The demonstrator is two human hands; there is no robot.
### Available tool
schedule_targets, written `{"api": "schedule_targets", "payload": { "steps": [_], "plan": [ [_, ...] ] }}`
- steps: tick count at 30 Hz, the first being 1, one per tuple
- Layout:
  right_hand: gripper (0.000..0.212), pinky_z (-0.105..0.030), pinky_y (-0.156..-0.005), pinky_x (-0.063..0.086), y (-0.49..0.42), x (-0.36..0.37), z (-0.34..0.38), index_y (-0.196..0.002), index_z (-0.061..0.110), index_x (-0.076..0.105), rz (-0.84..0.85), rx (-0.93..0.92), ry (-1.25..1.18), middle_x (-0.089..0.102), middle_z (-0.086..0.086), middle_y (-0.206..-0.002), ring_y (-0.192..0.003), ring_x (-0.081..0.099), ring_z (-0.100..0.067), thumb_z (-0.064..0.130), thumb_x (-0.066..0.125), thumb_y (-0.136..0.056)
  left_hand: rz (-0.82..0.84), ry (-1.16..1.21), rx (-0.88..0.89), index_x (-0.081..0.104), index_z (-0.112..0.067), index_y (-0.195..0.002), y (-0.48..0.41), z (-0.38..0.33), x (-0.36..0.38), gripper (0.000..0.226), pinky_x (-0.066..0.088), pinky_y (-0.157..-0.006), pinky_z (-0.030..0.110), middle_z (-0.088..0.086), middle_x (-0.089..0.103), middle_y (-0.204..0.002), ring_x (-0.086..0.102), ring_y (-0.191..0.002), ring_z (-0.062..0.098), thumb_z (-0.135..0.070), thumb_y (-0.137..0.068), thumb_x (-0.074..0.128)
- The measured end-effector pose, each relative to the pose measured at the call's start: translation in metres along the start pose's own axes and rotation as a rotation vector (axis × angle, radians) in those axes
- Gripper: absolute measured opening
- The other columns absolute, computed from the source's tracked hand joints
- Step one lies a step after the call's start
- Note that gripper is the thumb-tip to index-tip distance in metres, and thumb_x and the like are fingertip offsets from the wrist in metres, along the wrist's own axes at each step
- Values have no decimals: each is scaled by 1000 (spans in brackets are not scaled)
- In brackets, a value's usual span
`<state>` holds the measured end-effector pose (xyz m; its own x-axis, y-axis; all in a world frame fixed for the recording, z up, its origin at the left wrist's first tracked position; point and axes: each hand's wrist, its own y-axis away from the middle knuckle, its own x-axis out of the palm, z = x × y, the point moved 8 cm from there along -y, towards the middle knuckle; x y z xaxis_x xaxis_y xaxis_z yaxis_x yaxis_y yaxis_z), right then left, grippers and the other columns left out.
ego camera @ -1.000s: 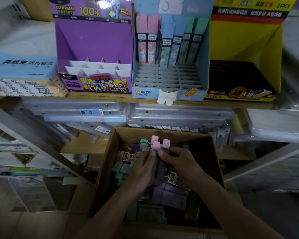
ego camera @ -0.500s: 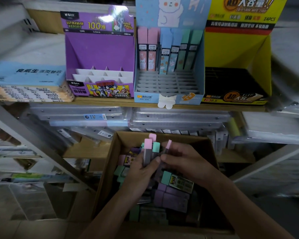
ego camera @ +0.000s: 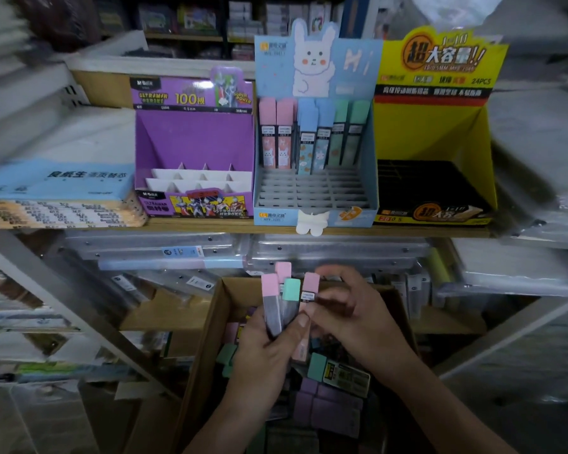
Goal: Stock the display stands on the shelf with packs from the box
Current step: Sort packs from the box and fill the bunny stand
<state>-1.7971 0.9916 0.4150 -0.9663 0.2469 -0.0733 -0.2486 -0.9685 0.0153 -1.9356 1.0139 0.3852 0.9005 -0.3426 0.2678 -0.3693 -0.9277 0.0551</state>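
Observation:
My left hand [ego camera: 265,352] grips a bundle of slim packs [ego camera: 284,298] with pink and green caps, held upright above the cardboard box [ego camera: 207,335]. My right hand [ego camera: 354,319] pinches the rightmost pink-capped pack of that bundle. More packs [ego camera: 336,375] in green and purple lie loose in the box. On the shelf [ego camera: 230,226] above stand three display stands: a purple one [ego camera: 194,149] with bare white slots, a light blue rabbit one [ego camera: 317,191] with one back row of packs, and a yellow one [ego camera: 436,132] with dark slots.
A stack of blue-covered paper pads [ego camera: 56,191] lies at the shelf's left. Clear plastic folders [ego camera: 236,253] fill the level under the shelf. A slanted metal shelf frame [ego camera: 63,306] crosses at the left, and wrapped goods [ego camera: 522,267] sit to the right.
My view has tilted up, so the stands sit lower in frame. Both hands have lifted the bundle of packs a little higher out of the box.

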Motion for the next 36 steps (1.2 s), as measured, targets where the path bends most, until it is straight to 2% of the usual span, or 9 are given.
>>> {"api": "schedule_targets", "payload": {
  "steps": [6,9,13,16,18,21,29,32,36],
  "plan": [
    [34,-53,-72,62,3,-6,27,-115,19,59,-26,-99,46,78,-8,-88,-78,75,-30,5,74,-88,55,4,66,76,-22,-112,4,-20,12,26,57,-82,23,5,78,-106,74,-101,18,-24,-87,68],
    [36,-52,-70,62,5,-12,42,-115,26,59,-60,-155,55,77,-9,-85,-75,74,-30,8,75,-88,15,-8,60,76,-24,-100,1,-26,7,19,54,-67,19,-1,77,-85,73,-79,12,-32,-85,69],
    [46,-55,-74,61,2,-19,65,-123,30,56,-63,-227,100,75,-11,-89,-82,74,-31,10,76,-87,-29,-3,27,72,-29,-87,-6,-34,-6,10,44,-56,28,3,56,-68,53,-63,14,-37,-93,68],
    [36,-51,-82,60,-2,-22,91,-113,25,64,-32,-303,95,76,-9,-93,-91,74,-27,8,77,-84,-43,48,18,66,-29,-78,-10,-47,-13,14,40,-56,36,6,54,-69,49,-60,18,-42,-82,71],
    [27,-38,-77,60,-6,-25,110,-104,22,69,-29,-346,52,76,-7,-93,-88,74,-24,11,79,-81,-49,73,43,65,-27,-78,-14,-59,-16,18,38,-59,40,7,56,-70,49,-58,18,-44,-75,69],
    [19,-24,-70,57,-17,-28,141,-99,22,72,-40,-404,42,77,-4,-91,-83,75,-20,20,81,-82,-38,84,99,66,-25,-79,-19,-76,-20,12,42,-54,35,7,60,-71,51,-59,19,-36,-82,69],
    [12,-23,-60,56,-69,-26,195,-96,14,67,-115,-482,207,74,-8,-78,-69,73,-13,16,76,-88,-8,82,221,70,-18,-102,-27,-118,-25,16,53,-59,25,7,69,-86,66,-74,19,-30,-92,66],
    [22,-29,-57,58,-86,-22,210,-105,15,63,-158,-536,353,72,-8,-75,-62,71,-13,10,76,-88,-41,91,232,70,-14,-105,-32,-124,-27,22,54,-59,24,8,71,-87,68,-74,19,-29,-89,66],
    [12,-46,-59,61,-106,-18,222,-98,19,65,-190,-575,479,70,0,-77,-64,72,-18,15,73,-90,-63,76,253,73,-20,-100,-40,-131,-30,13,55,-62,26,10,73,-90,70,-77,21,-28,-93,66]
  ]
}}
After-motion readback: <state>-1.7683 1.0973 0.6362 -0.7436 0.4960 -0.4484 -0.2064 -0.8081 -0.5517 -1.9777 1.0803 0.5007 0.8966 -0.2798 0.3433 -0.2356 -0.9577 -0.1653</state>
